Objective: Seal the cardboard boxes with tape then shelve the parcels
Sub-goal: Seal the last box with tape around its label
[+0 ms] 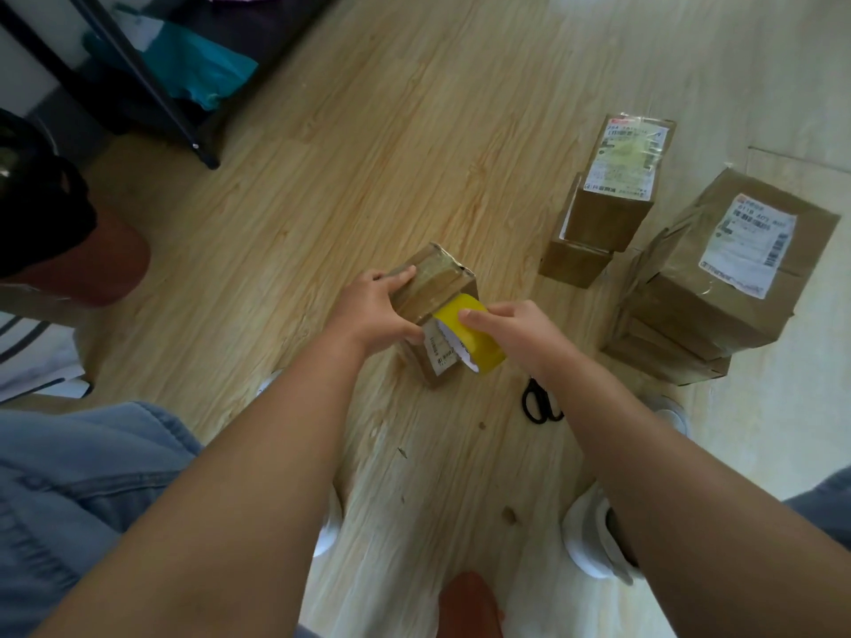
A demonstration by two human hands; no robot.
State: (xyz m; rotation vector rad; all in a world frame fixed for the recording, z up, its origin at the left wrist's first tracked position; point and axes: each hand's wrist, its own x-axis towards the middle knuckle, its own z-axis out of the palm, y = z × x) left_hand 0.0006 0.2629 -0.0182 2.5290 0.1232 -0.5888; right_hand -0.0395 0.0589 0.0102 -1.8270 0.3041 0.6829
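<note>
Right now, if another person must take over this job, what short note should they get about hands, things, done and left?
Left hand grips the small box on the floor. Right hand holds the yellow tape roll against its near end. The scissors lie beside the right forearm. A middle stack and a right stack of boxes stand on the floor. Done: taping of this box started. Left: finish, cut, shelve all parcels on the rack.

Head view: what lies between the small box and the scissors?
Head view: the yellow tape roll, held by the right hand against the cardboard box; then bare floor to the scissors.
</note>
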